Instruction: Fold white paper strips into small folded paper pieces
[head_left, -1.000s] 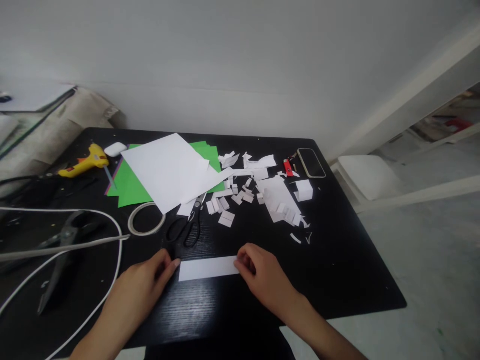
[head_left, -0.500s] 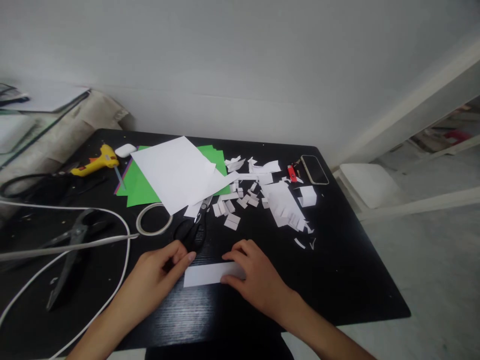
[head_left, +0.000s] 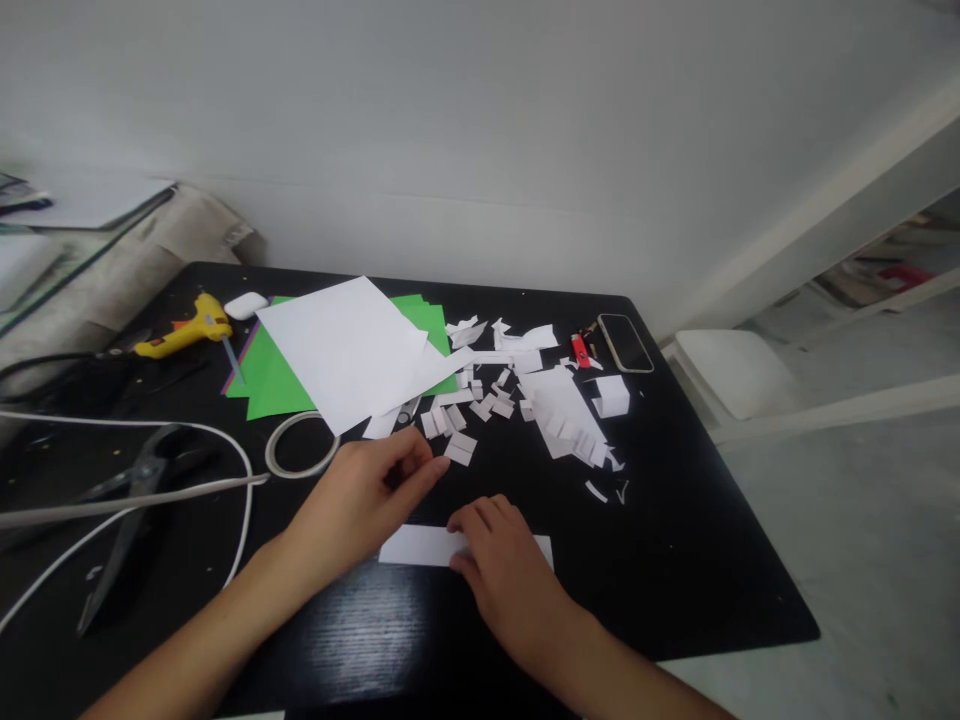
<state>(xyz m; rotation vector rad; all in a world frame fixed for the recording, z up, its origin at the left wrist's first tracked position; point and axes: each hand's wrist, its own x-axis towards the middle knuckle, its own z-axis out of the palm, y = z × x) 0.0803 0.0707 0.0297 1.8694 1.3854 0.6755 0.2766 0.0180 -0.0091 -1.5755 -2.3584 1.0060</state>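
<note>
One black table; over it two hands: the right hand, thumb and fingers apart, lies across one white paper strip before the person, while the left hand curls (whether pinching anything, I cannot tell) beside one small creased white piece

Paper strip partly covered, scissors mostly hidden

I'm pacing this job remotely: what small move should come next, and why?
Probably bring the left hand to the small creased paper piece: its thumb looks very near that piece in this view, while the right hand lies over the paper strip, seemingly steadying it.
</note>
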